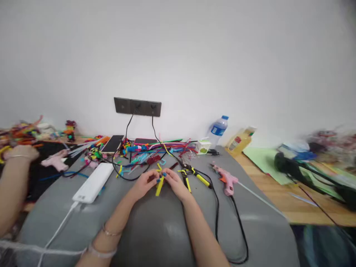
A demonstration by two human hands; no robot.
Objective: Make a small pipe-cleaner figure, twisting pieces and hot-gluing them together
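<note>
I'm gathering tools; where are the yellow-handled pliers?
The pliers lie right of centre in the head view, on the gray table between the right hand and a pink glue gun.

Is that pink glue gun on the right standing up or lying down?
Lying down: the pink glue gun rests on its side on the gray tabletop, body and handle both along the surface.

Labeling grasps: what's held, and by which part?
Left hand and right hand hold a yellow strip, gripped just beyond its free near end; exact contact blurred.
</note>
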